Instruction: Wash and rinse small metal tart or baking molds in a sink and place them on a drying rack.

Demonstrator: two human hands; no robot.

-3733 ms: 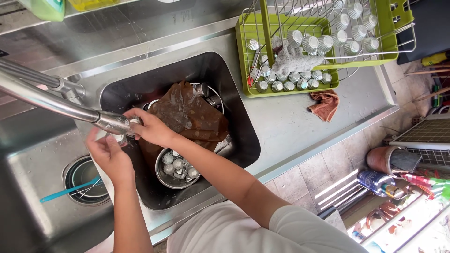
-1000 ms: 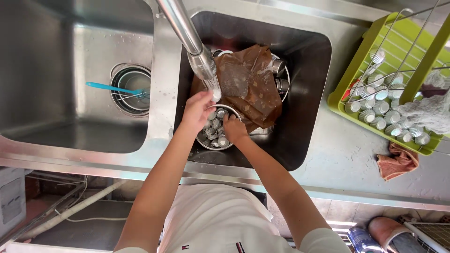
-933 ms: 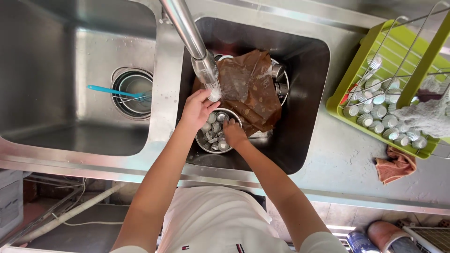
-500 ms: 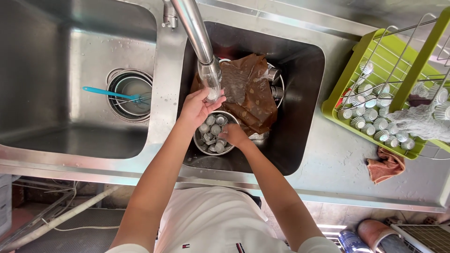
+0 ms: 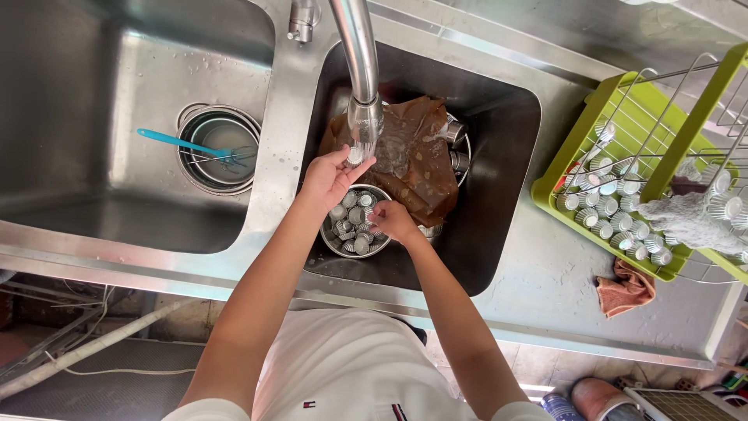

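Stainless steel runs all around me: a double sink set into a steel tabletop (image 5: 545, 273). Down in the right basin (image 5: 499, 203) sits a round metal bowl (image 5: 352, 222) filled with small fluted metal cups, and behind it a crumpled brown sheet (image 5: 417, 164) lies over more metal bowls. Over in the left basin (image 5: 117, 140), a stack of round pans (image 5: 218, 148) holds a whisk with a teal handle (image 5: 183, 143). At my right, a green dish rack (image 5: 615, 164) carries rows of the same small cups, and a rust-coloured cloth (image 5: 627, 287) lies on the steel beside it. My left hand (image 5: 333, 175) holds one small cup (image 5: 355, 156) under the faucet (image 5: 360, 86), my fingers pinched on it; it is shiny, silver and wet. My right hand (image 5: 393, 221) rests at the bowl's rim, its fingers curled; I cannot tell whether they grip anything.
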